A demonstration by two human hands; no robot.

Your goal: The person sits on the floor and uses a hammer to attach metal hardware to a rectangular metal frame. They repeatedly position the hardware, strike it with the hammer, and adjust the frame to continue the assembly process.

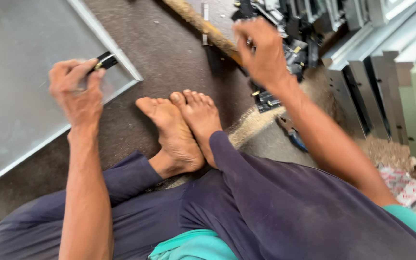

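I sit on the floor with my legs stretched out and my bare feet point(181, 125) crossed. My left hand point(75, 89) is closed on a small black part with a brass end point(103, 61), held over the corner of a framed glass panel point(20, 82). My right hand point(261, 50) reaches forward to a pile of small black hardware pieces point(290, 38). Its fingers are curled at the pile. Motion blur hides whether they hold a piece.
Grey aluminium frame sections point(386, 72) lean at the right. A wooden stick point(203, 26) lies across the top. Sawdust point(253, 123) is spread by my feet, pliers point(292, 135) lie near it, and a printed packet point(405, 185) sits at the right.
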